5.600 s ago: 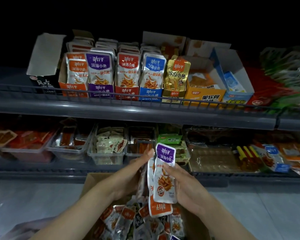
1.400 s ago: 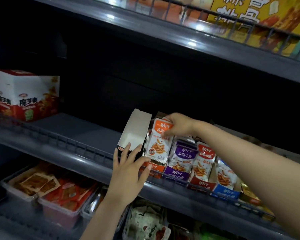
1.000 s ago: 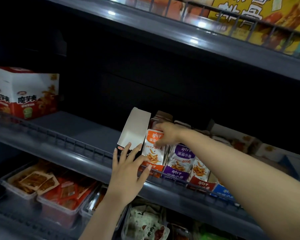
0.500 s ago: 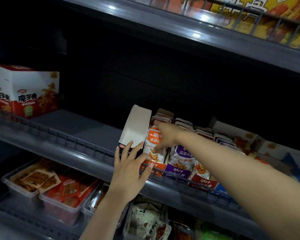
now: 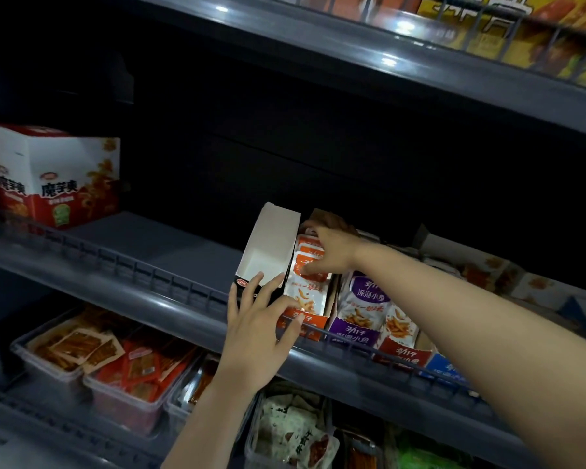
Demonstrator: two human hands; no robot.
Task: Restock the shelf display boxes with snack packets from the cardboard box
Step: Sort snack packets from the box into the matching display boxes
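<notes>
Orange and shiny, the snack packets (image 5: 306,292) stand one behind the other in the orange display box (image 5: 307,324) on the middle shelf (image 5: 149,243). The box is thin card with a low front. The right hand (image 5: 332,252) reaches in from the right. Its fingers (image 5: 307,267) are bent down over the tops of the packets and grip them. The left hand (image 5: 254,336) is flat and spread wide. Its fingers (image 5: 286,328) rest on the front of the orange box, and their tips touch the black box (image 5: 246,286) just beside it. That black box has a tall white flap (image 5: 271,245) that leans to the right, against the orange box.

Next in the row is a purple display box (image 5: 352,335) with purple packets (image 5: 366,296) in it, then a red one (image 5: 405,355) and a blue one (image 5: 445,368). A thin wire rail (image 5: 132,269) runs along the front edge of the grey shelf.

Far to the left on the same shelf stands a red and white card box (image 5: 55,177), well apart from the others.

On the shelf below sit clear plastic tubs (image 5: 44,365). They hold flat brown and red packs. Another tub (image 5: 285,434) holds white packs.

On the top shelf (image 5: 352,45) are yellow boxes (image 5: 487,35) behind a wire rail.
</notes>
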